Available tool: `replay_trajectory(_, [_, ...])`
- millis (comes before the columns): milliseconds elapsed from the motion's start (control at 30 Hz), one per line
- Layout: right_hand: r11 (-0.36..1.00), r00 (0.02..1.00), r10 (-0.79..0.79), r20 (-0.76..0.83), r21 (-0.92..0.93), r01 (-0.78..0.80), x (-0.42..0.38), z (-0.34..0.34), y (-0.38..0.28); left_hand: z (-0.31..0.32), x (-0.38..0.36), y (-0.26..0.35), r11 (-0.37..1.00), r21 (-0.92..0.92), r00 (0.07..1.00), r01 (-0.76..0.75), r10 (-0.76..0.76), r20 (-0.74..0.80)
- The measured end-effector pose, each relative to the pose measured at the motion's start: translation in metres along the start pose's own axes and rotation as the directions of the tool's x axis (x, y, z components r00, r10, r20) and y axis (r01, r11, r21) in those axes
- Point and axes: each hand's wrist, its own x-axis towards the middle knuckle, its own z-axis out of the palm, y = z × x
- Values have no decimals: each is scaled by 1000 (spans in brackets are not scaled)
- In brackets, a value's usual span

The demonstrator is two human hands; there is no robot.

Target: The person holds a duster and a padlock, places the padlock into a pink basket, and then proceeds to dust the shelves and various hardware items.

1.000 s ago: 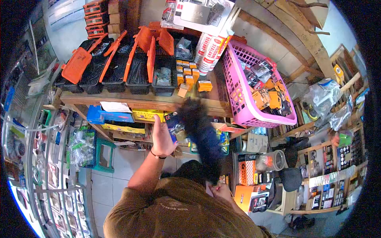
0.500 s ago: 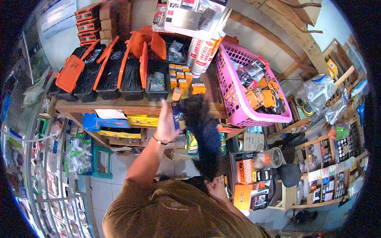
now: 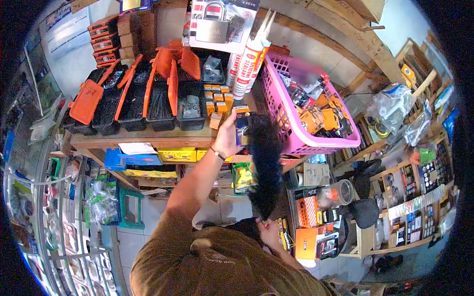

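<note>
My left hand (image 3: 227, 139), with a bracelet at the wrist, is closed around the side of a small dark blue package (image 3: 242, 129) at the front edge of the wooden shelf. Low in the view, my right hand (image 3: 268, 233) grips the handle end of a black fluffy duster (image 3: 264, 165). The duster stretches up from that hand, its fibres just right of the package. Small orange-and-white boxes (image 3: 217, 98) are stacked beyond my left hand. Most of the duster's handle is hidden by my fingers.
Black bins (image 3: 136, 103) with orange lids line the shelf (image 3: 143, 135) at left. Silicone sealant tubes (image 3: 247, 74) stand behind the small boxes, beside a hanging packaged padlock (image 3: 211, 30). A pink basket (image 3: 321, 145) of packaged goods is at right. A green stool (image 3: 132, 209) stands below left.
My left hand has gone from open at the shelf edge to closed on the dark blue package, which is now higher. The duster has swung slightly right. The view has shifted a little.
</note>
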Motion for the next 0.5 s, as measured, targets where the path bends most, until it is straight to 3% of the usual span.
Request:
replay_trajectory(33, [1000, 1000, 19, -17, 21, -19, 2, 1, -4, -1, 3, -1, 1000, 2, 1000, -1, 1, -1])
replay_trajectory(100, [999, 999, -43, -5, -20, 43, 0, -1, -14, -4, 7, 0, 976, -142, 959, 167, -128, 252])
replay_trajectory(167, [993, 994, -105, 6, -60, 105, 3, -3, -21, -25, 24, 1, 950, -167, 859, 263, -152, 490])
replay_trajectory(233, [990, 999, -33, -7, 134, 33, 4, -1, -25, -11, 12, -1, 988, -119, 981, 103, -81, 177])
replay_trajectory(267, [990, 1000, -26, 0, 139, 26, 5, 2, -26, -15, 17, -4, 961, -250, 987, 122, -90, 136])
replay_trajectory(300, [995, 997, -64, -36, 70, 66, 6, 7, -27, -10, 15, -3, 978, -161, 989, 129, -116, 89])
replay_trajectory(367, [995, 992, -103, -75, 6, 104, 8, 8, -31, -7, 11, -1, 970, -132, 943, 204, -159, 291])
replay_trajectory(400, [993, 994, -109, -32, 32, 110, 7, 5, -37, -6, 16, 1, 971, -119, 867, 207, -126, 482])
replay_trajectory(433, [992, 993, -115, 10, 58, 115, 7, 4, -41, -7, 14, 2, 963, -142, 894, 231, -153, 420])
replay_trajectory(500, [988, 996, -76, -50, 134, 82, 9, 8, -42, 5, 5, 0, 996, -29, 986, 86, -81, 145])
